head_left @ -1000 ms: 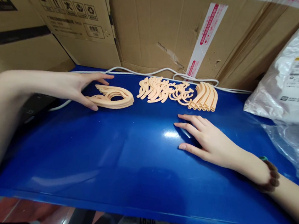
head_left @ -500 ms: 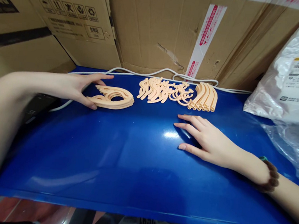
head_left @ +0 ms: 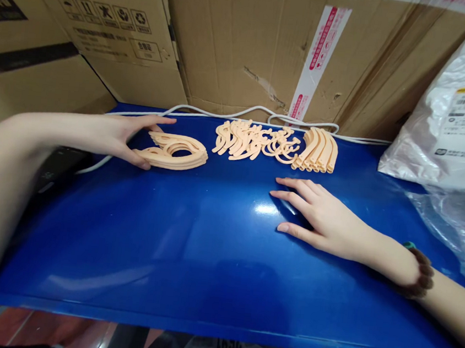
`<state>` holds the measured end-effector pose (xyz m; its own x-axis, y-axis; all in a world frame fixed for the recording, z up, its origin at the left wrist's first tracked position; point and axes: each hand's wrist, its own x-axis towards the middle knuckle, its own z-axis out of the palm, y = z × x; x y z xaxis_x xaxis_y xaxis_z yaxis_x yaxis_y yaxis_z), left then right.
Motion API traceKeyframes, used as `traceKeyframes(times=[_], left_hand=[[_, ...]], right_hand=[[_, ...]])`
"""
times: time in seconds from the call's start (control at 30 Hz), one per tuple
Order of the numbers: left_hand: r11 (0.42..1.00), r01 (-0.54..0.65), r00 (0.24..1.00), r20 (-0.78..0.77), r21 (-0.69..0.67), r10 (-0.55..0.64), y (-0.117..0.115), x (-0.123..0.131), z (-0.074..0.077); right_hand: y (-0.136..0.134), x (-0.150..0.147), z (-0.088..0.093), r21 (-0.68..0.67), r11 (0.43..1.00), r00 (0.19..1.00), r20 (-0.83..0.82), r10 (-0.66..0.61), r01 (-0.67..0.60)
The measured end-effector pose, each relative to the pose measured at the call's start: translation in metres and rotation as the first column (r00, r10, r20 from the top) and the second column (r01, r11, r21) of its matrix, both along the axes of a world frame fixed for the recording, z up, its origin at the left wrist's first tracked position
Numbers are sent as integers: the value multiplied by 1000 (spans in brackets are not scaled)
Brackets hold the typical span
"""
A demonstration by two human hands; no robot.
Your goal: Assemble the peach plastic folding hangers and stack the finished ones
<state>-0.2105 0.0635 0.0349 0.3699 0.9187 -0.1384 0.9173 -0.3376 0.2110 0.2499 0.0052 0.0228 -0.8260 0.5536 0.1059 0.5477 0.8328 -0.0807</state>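
My left hand (head_left: 126, 134) is at the left end of a stack of beige curved plastic pieces (head_left: 190, 161), nested in a teardrop-like loop. Its thumb lies against the near side of the stack, while the index finger stretches out past the far side; the fingers are apart. My right hand (head_left: 315, 213) rests palm down on the blue table (head_left: 190, 258), fingers spread and nothing held. Beyond it are a row of beige curved arms (head_left: 318, 150) lying side by side and a heap of small beige hooks (head_left: 283, 146). Left of the hooks lie several S-shaped beige pieces (head_left: 240, 140).
Cardboard boxes (head_left: 237, 47) stand along the back and left. A white cable (head_left: 222, 115) runs across the table's rear. At the right are a white plastic parcel (head_left: 449, 125) and clear film (head_left: 459, 231). A dark device with a display (head_left: 56, 172) sits by my left forearm.
Both hands and the beige pieces stay where they were. Only a very slight shift of the camera view shows.
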Motion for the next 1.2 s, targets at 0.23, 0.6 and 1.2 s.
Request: traceKeyframes(times=[0.23,0.6,1.2], left_hand=[[998,11,1000,-17,60,-10,1,2,-1],[997,38,999,-20,70,-36,4,-5,-4],[999,-46,998,-34,-5,46,-1,6,4]], right_hand=[[-1,1,1,4,1000,1000,3,-3,3],[1,0,0,3,1000,1000,2,-3,3],[0,0,0,1,1000,1000,-7,-2,2]])
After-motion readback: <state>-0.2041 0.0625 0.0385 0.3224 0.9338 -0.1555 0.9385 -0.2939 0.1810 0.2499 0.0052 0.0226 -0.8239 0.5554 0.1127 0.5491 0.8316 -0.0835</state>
